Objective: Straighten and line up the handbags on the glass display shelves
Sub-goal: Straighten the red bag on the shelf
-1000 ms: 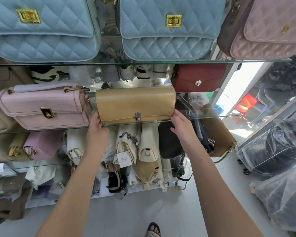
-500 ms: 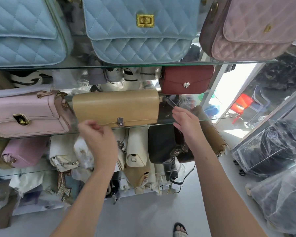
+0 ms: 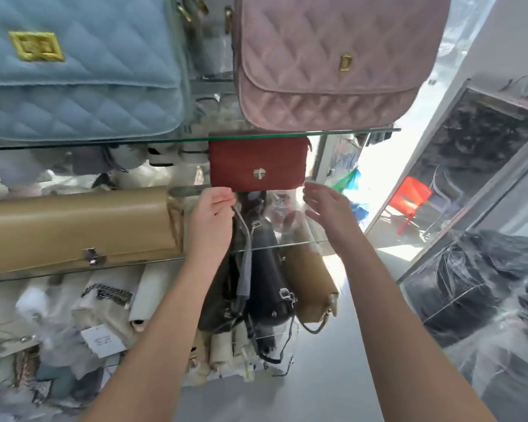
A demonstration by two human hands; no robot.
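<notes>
Reaching up with both bare hands, a person frames a small red-brown handbag [image 3: 258,166] with a round silver clasp. It stands upright at the far side of the middle glass shelf [image 3: 302,244], tucked right under the edge of the upper glass shelf [image 3: 348,131].

The left hand [image 3: 212,208] is at the bag's lower left corner with its fingers bent inward. Whether they actually pinch the corner or only touch it cannot be told. The right hand [image 3: 326,205] is released, fingers spread and relaxed, just beside the lower right corner and apparently not touching it. One hand at each end suggests the bag is about to be squared up or drawn toward the near edge.

To the left on the same shelf, a long tan clutch [image 3: 77,226] lies close to the near edge with its front facing out. The red-brown bag sits well behind that line, which is probably why it gets attention now.

On the upper shelf, a blue quilted bag [image 3: 73,71] stands at left and a pink quilted bag [image 3: 326,56] at right, the pink one overhanging its shelf edge. Below the middle shelf, black bags [image 3: 265,275] and pale ones are packed closely together.
</notes>
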